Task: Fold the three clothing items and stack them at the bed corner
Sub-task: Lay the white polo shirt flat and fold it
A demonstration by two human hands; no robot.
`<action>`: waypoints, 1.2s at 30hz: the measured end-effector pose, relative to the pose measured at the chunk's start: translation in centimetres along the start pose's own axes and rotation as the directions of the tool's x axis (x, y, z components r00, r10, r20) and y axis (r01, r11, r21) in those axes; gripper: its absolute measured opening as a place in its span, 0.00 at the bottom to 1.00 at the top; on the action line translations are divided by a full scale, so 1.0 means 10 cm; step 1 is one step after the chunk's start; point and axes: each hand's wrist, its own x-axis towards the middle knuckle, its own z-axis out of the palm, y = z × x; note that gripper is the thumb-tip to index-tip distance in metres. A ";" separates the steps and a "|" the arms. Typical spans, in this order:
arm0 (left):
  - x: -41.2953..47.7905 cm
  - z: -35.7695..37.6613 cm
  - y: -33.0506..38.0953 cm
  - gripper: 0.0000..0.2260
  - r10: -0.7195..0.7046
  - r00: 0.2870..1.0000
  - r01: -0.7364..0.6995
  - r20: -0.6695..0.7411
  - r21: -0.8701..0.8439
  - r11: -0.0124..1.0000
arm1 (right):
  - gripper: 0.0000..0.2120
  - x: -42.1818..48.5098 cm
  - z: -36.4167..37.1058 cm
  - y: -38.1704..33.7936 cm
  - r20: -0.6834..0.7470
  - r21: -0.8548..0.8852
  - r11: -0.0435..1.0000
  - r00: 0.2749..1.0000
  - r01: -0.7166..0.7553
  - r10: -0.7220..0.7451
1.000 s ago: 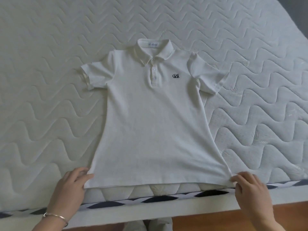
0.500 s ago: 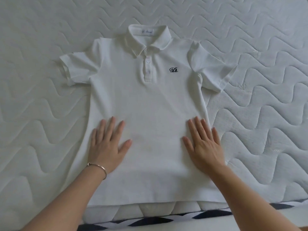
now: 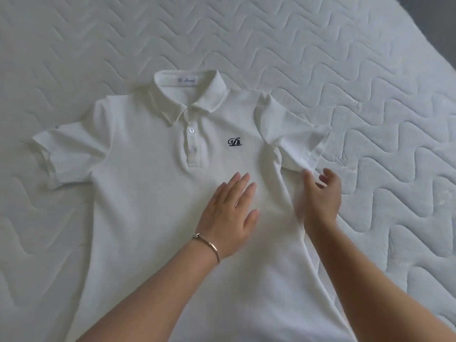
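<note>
A white polo shirt [image 3: 153,218] lies face up and spread flat on the mattress, collar at the far end, a small dark logo on the chest. My left hand [image 3: 230,213], with a thin bracelet on the wrist, presses flat on the shirt's chest just below the logo, fingers straight. My right hand [image 3: 319,196] is blurred at the shirt's right side seam, just under the right sleeve [image 3: 296,141], fingers loosely spread and touching the sleeve's lower edge. No other clothing is in view.
The white quilted mattress [image 3: 370,70] fills the view around the shirt. Its far right corner shows a dark edge [image 3: 439,11].
Both hands slid up and rightward from the shirt's lower body. The left now presses mid-chest and the right has reached the right sleeve. The view moved closer.
</note>
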 end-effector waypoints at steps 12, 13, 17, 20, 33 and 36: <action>0.80 0.52 0.03 0.32 -0.092 0.992 0.079 0.088 0.138 0.987 | 0.14 0.91 0.33 -0.42 -0.011 -0.010 0.956 0.956 -0.292 0.292; 0.80 0.51 0.02 0.32 -0.090 0.992 0.077 0.085 0.144 0.987 | 0.09 0.92 0.35 -0.44 -0.021 -0.078 0.967 0.970 -0.242 0.241; 0.79 0.52 0.03 0.29 -0.070 0.995 0.059 0.064 0.158 0.986 | 0.06 1.10 0.30 -0.49 -0.037 -0.097 0.993 0.997 -0.072 0.069; 0.79 0.52 0.04 0.28 -0.023 0.998 0.012 0.063 0.183 0.983 | 0.11 1.23 0.22 -0.52 -0.003 -0.133 0.991 1.000 -0.029 0.029; 1.00 0.48 0.09 0.24 0.109 0.979 -0.120 0.175 0.052 0.991 | 0.04 0.99 0.19 -0.68 0.288 -0.056 0.938 0.905 0.342 -0.313; 1.25 0.10 0.02 0.13 -0.261 0.937 0.347 0.230 -0.672 0.654 | 0.12 0.71 0.28 -0.76 0.422 -0.063 0.824 0.763 0.564 -0.490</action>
